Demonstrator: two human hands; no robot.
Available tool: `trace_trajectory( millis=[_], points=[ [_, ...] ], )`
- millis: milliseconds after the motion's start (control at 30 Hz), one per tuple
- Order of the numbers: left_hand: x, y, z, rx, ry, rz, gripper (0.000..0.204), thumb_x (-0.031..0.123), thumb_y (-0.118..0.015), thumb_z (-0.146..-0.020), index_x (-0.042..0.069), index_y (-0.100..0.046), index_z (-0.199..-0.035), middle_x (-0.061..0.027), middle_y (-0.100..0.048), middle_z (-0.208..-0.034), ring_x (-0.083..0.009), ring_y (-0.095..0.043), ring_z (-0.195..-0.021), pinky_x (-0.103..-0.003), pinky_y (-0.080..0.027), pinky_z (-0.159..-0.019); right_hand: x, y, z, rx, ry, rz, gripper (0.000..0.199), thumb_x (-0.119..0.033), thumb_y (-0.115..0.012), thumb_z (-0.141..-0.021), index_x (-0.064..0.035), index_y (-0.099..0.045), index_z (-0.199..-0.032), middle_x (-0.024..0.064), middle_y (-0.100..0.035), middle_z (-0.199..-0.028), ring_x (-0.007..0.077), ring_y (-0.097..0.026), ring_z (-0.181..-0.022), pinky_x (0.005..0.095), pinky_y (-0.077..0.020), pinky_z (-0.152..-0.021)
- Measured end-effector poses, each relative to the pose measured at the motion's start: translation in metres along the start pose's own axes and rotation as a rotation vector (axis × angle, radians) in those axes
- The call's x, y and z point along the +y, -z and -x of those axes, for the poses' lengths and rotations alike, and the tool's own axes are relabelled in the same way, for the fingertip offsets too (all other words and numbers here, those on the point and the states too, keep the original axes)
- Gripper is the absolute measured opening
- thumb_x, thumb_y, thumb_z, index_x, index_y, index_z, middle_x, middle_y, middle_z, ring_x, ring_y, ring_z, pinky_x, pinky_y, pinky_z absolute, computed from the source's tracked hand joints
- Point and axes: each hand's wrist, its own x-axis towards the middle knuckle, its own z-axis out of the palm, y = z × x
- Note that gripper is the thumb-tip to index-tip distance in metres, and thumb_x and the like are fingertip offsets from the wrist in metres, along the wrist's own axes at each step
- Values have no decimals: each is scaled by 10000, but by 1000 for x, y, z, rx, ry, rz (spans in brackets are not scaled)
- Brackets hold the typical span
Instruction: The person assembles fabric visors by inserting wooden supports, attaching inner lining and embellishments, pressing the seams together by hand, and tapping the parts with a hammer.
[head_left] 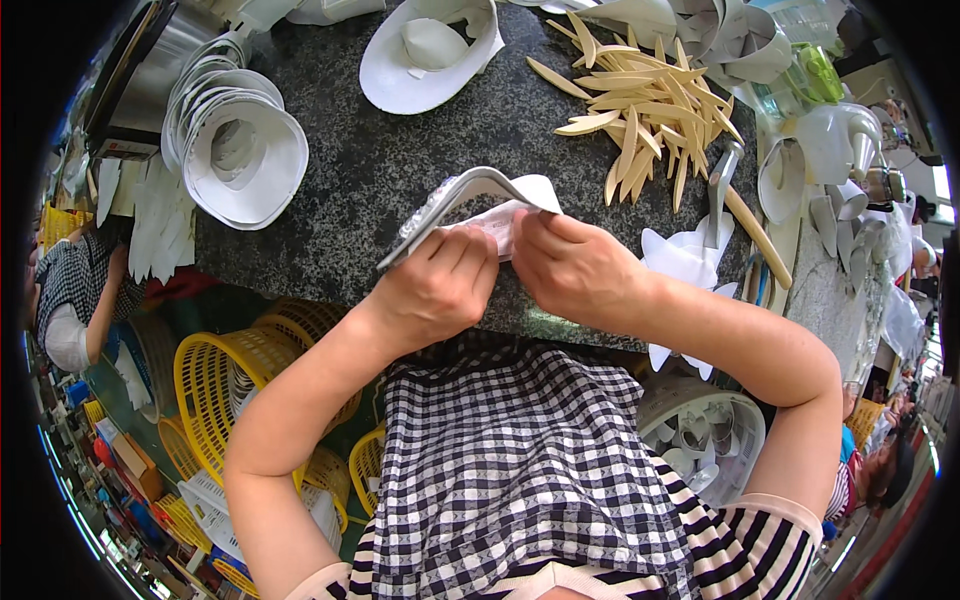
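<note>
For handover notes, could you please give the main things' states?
White curved sheet, bent, held by left hand and right hand
White ring-shaped pieces, nested together
Pale yellow curved slivers, heaped loosely
Wooden-handled metal tool, lying down
Round white plastic basket, holding pieces

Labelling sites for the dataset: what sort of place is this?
Likely a factory or workshop floor for handwork: a heap of pale, tapered pieces and a stack of white ring-shaped pieces on the speckled worktop, with yellow plastic baskets below.
</note>
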Motion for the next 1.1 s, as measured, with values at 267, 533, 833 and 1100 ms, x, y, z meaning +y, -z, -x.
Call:
trace_trajectory(
  millis=[267,533,833,1100],
  points=[
    [17,2,6,5,8,-80,282,117,-599,-809,-76,-712,-982,-213,-699,-1003,-312,-672,-961,-390,-531,-936,-26,-1,-2,-52,-118,-58,491,-164,-607,-744,131,-660,-1133,208,-642,-1174,318,-566,-1182,438,-414,-1086],
    [-16,44,18,-230,206,121,470,119,-712,-790,-88,-622,-1202,-219,-583,-1338,-348,-567,-1265,-435,-483,-1046,18,21,-17,-183,216,162,173,-278,-686,-755,-163,-797,-821,20,-735,-1010,251,-573,-1159,368,-367,-1059],
    [-16,17,15,-13,370,387,362,120,-780,-745,20,-655,-1070,-116,-664,-1095,-307,-638,-1021,-410,-513,-900,15,-1,-28,74,-17,-112,178,-208,-635,-797,-56,-700,-864,16,-671,-914,192,-592,-950,321,-436,-900],
    [-36,19,17,-75,137,273,238,76,-670,-813,-8,-670,-1036,-112,-673,-1034,-271,-654,-953,-398,-509,-908,12,-6,-37,154,-100,-495,251,-159,-633,-789,0,-649,-983,60,-617,-997,220,-586,-944,340,-491,-848]
  ],
)
